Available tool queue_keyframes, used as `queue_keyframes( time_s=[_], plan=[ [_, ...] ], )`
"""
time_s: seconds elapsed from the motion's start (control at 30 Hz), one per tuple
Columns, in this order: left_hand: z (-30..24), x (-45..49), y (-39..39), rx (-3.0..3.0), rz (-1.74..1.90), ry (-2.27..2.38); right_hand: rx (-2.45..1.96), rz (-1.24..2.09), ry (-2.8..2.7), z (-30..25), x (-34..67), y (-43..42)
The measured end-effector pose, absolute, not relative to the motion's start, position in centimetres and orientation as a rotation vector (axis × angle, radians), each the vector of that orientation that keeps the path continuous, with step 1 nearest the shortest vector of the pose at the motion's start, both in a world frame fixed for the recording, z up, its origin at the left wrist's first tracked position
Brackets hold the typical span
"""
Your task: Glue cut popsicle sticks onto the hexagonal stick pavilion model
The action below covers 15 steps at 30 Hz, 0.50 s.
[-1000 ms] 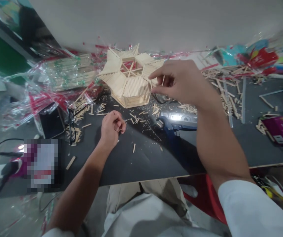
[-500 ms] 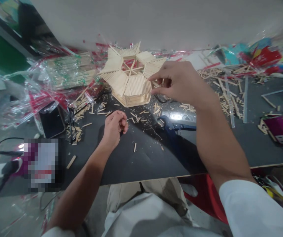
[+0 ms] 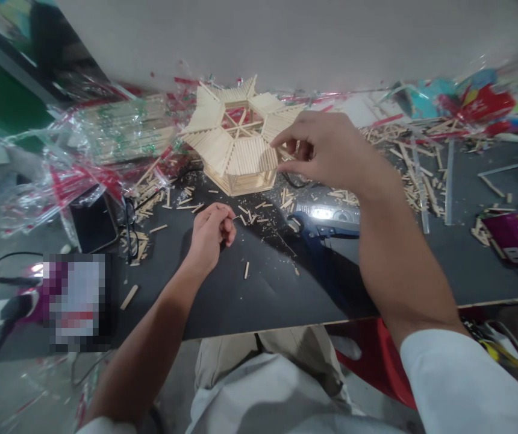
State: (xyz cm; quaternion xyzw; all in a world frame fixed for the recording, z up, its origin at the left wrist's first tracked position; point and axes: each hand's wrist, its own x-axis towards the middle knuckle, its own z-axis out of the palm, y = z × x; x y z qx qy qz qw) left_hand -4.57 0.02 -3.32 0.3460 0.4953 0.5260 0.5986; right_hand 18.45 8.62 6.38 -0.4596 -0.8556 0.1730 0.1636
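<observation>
Craft sticks in clear plastic wrap; left hand, grip closed; right hand, grip half-open beside stick model.

A hexagonal model of pale wooden craft sticks sits upright at twelve o'clock on the dark tabletop. Its six close-laid, fanned roof panels ring an open, spoked centre above a low stick wall.
</observation>
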Motion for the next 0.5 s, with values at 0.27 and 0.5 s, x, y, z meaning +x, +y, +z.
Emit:
queue_keyframes(
  time_s=[0.27,0.5],
  plan=[
    [-3.33,-4.6,-0.04,0.806,1.215,1.149,-1.323,0.479,-2.465,6.14,18.74,8.9],
    [-3.5,-4.46,-0.11,0.848,1.199,1.175,-1.298,0.477,-2.501,5.93,18.76,8.74]
  ],
)
